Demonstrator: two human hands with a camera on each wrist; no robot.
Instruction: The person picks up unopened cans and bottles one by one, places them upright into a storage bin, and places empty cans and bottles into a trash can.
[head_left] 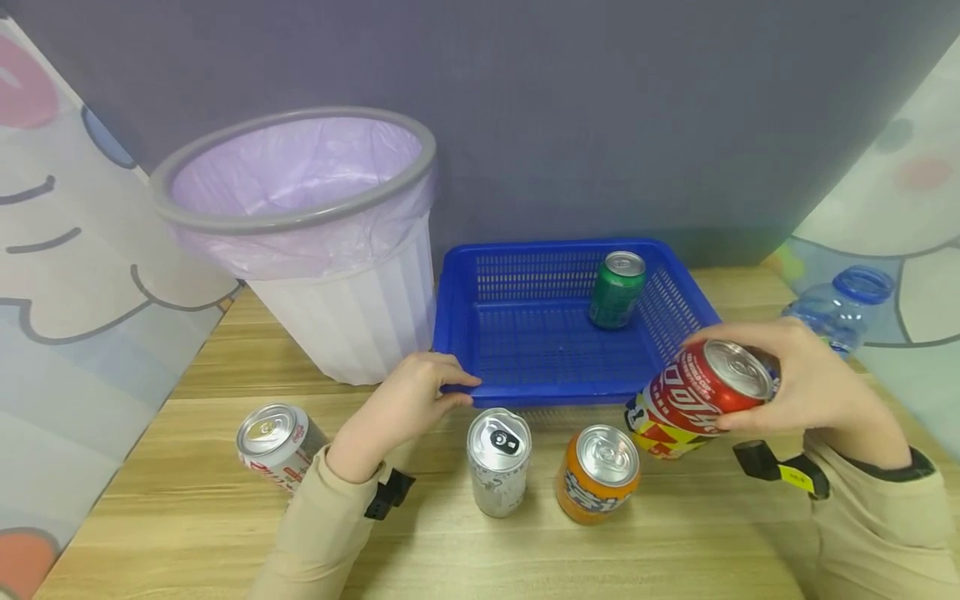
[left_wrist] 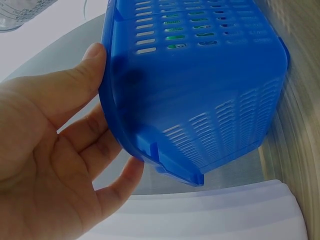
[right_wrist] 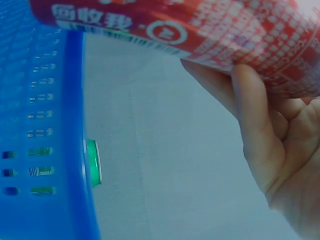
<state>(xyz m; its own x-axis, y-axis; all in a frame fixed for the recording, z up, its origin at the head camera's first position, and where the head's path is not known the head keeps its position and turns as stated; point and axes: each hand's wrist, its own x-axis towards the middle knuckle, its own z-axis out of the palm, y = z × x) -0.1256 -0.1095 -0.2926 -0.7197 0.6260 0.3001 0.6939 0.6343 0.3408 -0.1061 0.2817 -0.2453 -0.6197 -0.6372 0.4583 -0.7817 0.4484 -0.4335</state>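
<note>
My right hand (head_left: 813, 383) grips a red cola can (head_left: 693, 392), thumb on one side and fingers on the other. The can leans, its top toward the right, at the front right corner of a blue plastic basket (head_left: 555, 392). At the basket's front left corner my left hand (head_left: 408, 404) pinches the rim, and the left wrist view shows the thumb and fingers (left_wrist: 92, 60) along that edge. A green can (head_left: 618, 292) stands inside the basket, toward its back right.
A white bin (head_left: 360, 308) with a lilac liner stands at the back left. Near the basket's front are a silver can (head_left: 498, 475) and an orange can (head_left: 592, 483). A white can (head_left: 281, 446) stands left of my left arm. A clear blue-rimmed bottle (head_left: 843, 304) is at the right.
</note>
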